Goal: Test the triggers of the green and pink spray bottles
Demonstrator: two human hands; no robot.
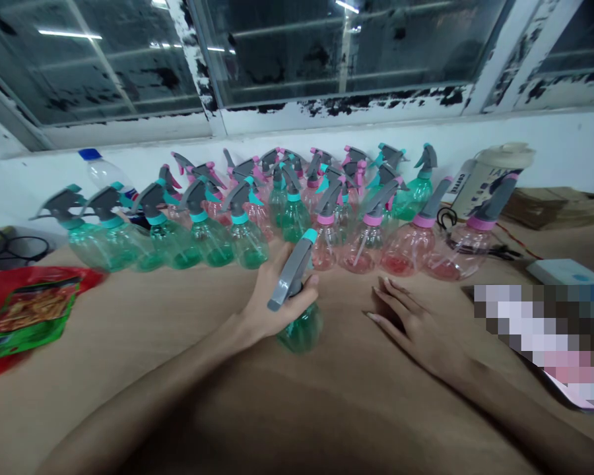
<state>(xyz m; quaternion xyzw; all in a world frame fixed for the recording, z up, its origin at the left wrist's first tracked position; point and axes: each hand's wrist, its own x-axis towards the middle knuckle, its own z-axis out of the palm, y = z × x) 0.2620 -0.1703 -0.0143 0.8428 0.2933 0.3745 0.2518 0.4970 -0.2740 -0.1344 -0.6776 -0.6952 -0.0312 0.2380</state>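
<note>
A green spray bottle point(301, 333) with a grey and turquoise trigger head is in my left hand point(277, 300), whose fingers wrap round its neck. To the right, my right hand point(416, 323) rests over the tabletop with fingers spread and nothing in them. Ahead of both hands, green spray bottles point(212, 244) line up on the left side. Pink spray bottles point(361, 251) with grey and pink heads stand on the right. Behind these front ones, several more bottles of both colours are packed together, partly hidden.
A red and green snack packet point(34, 310) lies at the left. At the back left stands a clear bottle point(103, 173) with a blue cap. A pale tumbler point(495, 175), cables point(495, 249) and a white box point(567, 272) are at the right, beside a blurred-out area.
</note>
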